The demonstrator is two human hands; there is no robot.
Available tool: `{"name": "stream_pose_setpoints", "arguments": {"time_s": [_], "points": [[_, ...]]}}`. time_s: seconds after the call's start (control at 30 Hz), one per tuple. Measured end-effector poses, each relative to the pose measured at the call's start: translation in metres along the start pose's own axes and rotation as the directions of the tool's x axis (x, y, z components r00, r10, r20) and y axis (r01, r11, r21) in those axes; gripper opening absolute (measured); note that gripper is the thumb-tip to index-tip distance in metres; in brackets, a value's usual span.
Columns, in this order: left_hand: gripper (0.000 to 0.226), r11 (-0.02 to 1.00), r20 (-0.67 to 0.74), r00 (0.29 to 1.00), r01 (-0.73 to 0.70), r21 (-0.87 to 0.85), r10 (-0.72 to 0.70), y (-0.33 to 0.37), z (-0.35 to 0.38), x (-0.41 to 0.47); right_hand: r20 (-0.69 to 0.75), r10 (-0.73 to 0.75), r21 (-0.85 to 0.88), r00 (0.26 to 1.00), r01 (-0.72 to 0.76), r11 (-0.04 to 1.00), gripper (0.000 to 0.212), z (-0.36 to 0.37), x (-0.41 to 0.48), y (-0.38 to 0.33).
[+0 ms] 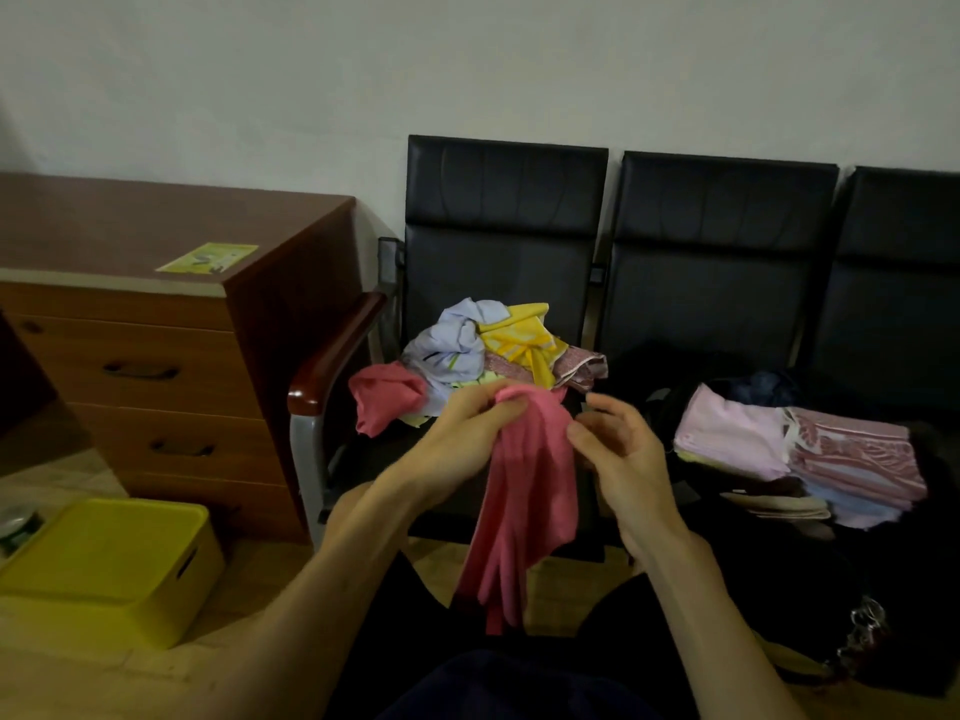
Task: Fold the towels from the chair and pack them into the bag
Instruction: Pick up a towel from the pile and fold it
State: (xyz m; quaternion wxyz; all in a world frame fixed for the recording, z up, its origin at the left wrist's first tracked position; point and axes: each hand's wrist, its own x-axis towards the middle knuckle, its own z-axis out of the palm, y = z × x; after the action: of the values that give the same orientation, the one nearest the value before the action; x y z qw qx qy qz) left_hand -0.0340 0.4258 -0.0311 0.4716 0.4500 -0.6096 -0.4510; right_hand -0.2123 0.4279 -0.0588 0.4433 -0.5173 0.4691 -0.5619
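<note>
I count three black seats (506, 241) from twelve to two o'clock, one desk (156, 220) with three drawers (140, 368) at ten, one yellow box (104, 558) at eight, at least four crumpled towels (452, 345) at twelve, at least four folded towels (727, 428) at three, and one pink towel (524, 485) dead centre.

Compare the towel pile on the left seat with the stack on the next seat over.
The pile is crumpled and tangled; the stack is folded flat in layers. The pile shows yellow, lilac and pink; the stack shows pale pink, red stripes and light blue. Both hold several towels.
</note>
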Motion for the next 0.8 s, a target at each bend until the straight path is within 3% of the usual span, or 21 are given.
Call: {"name": "stream_pose_setpoints", "arguments": {"time_s": [0.07,0.2,0.33,0.4,0.47,0.53,0.6,0.7,0.8], "points": [[0.025,1.000,0.082,0.996,0.029,-0.008,-0.028,0.017,-0.008,0.013,0.149,-0.023,-0.095,0.989,0.037,0.995,0.035,-0.006,0.014,-0.007],[0.026,0.997,0.151,0.987,0.052,0.059,-0.060,0.046,-0.019,0.034,0.331,0.017,-0.165,0.944,0.040,0.985,0.024,-0.015,0.033,-0.023],[0.027,0.998,0.156,0.988,0.004,0.059,-0.013,0.075,-0.025,0.040,0.476,0.162,-0.265,0.864,-0.034,0.964,0.045,-0.024,0.040,-0.019],[0.029,0.993,0.171,0.985,-0.034,0.111,0.014,0.086,-0.027,0.038,0.500,0.189,-0.300,0.845,-0.036,0.953,0.047,-0.024,0.039,-0.017],[0.029,0.990,0.167,0.986,-0.038,0.133,0.015,0.087,-0.033,0.037,0.515,0.123,-0.295,0.849,0.041,0.955,0.037,-0.029,0.043,-0.030],[0.028,0.984,0.139,0.990,-0.047,0.170,0.023,0.084,-0.041,0.037,0.404,-0.022,-0.245,0.914,0.131,0.961,0.028,-0.040,0.052,-0.058],[0.027,0.965,0.126,0.991,-0.072,0.251,0.041,0.080,-0.050,0.037,0.287,-0.143,-0.240,0.947,0.215,0.947,0.037,-0.049,0.061,-0.093],[0.027,0.925,0.069,0.994,-0.108,0.364,0.088,0.078,-0.057,0.040,0.402,-0.226,-0.349,0.887,0.377,0.858,0.034,-0.040,0.060,-0.130],[0.030,0.924,0.014,0.992,-0.118,0.364,0.121,0.080,-0.062,0.042,0.424,-0.218,-0.398,0.879,0.397,0.827,0.029,-0.032,0.055,-0.142]]}}
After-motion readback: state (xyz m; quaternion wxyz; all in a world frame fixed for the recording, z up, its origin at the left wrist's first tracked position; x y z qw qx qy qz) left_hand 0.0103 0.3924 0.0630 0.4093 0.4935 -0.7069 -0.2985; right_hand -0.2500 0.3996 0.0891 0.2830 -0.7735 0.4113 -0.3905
